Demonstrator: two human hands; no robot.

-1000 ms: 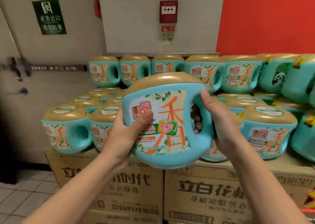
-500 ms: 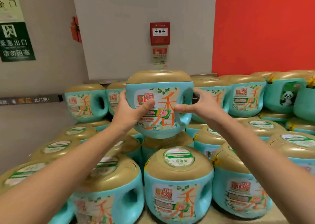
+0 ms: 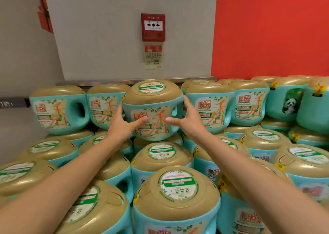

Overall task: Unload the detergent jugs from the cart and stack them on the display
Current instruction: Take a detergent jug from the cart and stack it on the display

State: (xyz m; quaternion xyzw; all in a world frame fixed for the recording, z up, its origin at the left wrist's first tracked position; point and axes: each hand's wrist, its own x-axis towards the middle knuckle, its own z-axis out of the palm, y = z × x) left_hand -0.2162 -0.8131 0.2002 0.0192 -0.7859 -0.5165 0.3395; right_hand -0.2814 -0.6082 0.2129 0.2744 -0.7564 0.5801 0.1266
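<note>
A teal detergent jug (image 3: 153, 107) with a gold lid and a flowered Liby label sits tilted toward me in the back upper row of the display, in the gap between two neighbouring jugs. My left hand (image 3: 124, 125) grips its left side, thumb across the label. My right hand (image 3: 187, 121) holds the right side by the handle, thumb pointing left. Both arms reach over the lower jugs (image 3: 175, 194). The cart is out of view.
Rows of identical teal jugs fill the display; the back upper row (image 3: 58, 109) runs left to right, with panda-labelled jugs (image 3: 290, 102) at the far right. Behind stand a grey wall with a red fire alarm box (image 3: 153, 27) and a red wall (image 3: 270, 29).
I have stepped closer and carried the jug forward and down into the back upper row. It now tips toward me, showing its lid top. Both hands stay on it.
</note>
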